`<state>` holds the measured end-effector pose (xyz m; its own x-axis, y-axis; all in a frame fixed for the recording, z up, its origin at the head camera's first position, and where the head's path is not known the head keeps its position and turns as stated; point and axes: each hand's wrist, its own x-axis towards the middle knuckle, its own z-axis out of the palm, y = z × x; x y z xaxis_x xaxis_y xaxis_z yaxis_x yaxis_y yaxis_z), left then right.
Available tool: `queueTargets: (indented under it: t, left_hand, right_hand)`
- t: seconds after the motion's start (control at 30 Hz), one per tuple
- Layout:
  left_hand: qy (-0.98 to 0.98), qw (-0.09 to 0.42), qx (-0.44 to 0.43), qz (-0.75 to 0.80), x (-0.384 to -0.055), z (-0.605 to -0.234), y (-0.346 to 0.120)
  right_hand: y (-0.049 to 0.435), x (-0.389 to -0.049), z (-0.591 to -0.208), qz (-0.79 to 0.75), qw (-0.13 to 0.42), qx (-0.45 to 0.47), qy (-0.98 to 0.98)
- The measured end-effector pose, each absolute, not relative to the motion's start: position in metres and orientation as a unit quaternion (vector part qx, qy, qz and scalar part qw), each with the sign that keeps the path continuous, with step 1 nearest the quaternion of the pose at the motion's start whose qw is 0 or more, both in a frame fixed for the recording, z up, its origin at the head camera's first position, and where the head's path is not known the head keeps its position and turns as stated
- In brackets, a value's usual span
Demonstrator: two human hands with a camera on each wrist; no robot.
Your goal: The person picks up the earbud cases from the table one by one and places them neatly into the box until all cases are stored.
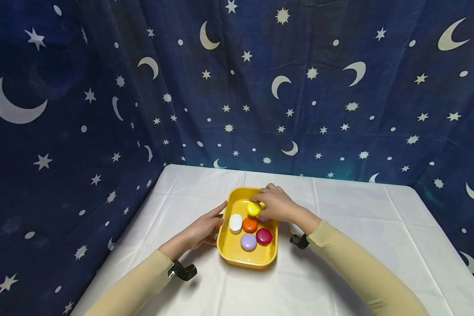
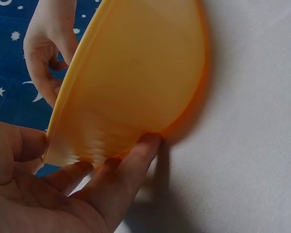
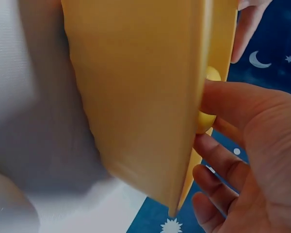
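Note:
A yellow rectangular tray (image 1: pixel 247 264) with rounded corners stands on the table. My left hand (image 1: pixel 202 229) holds its left side, the thumb at the rim and the fingers against the outer wall in the left wrist view. Reaching over the right rim, my right hand (image 1: pixel 278 204) pinches a glossy yellow disc (image 1: pixel 253 209) between thumb and finger. Inside the tray lie an orange disc (image 1: pixel 249 225), a dark red disc (image 1: pixel 263 236), a lilac disc (image 1: pixel 248 242) and a white oblong piece (image 1: pixel 235 223). Another lilac disc (image 1: pixel 264 219) is partly hidden under the right hand.
A white cloth covers the table (image 1: pixel 197 188). Dark blue curtains (image 1: pixel 253 87) with moons and stars hang behind and at the sides. Close to the right wrist is a pale rounded thing (image 3: pixel 9 206), cut off by the frame edge.

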<state>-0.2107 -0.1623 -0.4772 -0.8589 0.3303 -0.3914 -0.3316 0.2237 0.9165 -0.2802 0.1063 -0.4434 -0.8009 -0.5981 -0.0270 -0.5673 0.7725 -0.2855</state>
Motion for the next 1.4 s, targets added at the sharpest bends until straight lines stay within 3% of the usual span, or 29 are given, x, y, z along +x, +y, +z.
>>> queueTargets:
  t: [0.43,1.4]
  left_hand:
    - [0.736,0.264,0.004,0.623,-0.21,-0.478,-0.162]
    - [0.749,0.246,0.006,0.616,-0.21,-0.482,-0.161]
  right_hand:
    - [0.096,-0.283,-0.45,-0.119,0.076,-0.287,0.948]
    - [0.164,-0.254,-0.425,-0.201,0.007,-0.267,0.943]
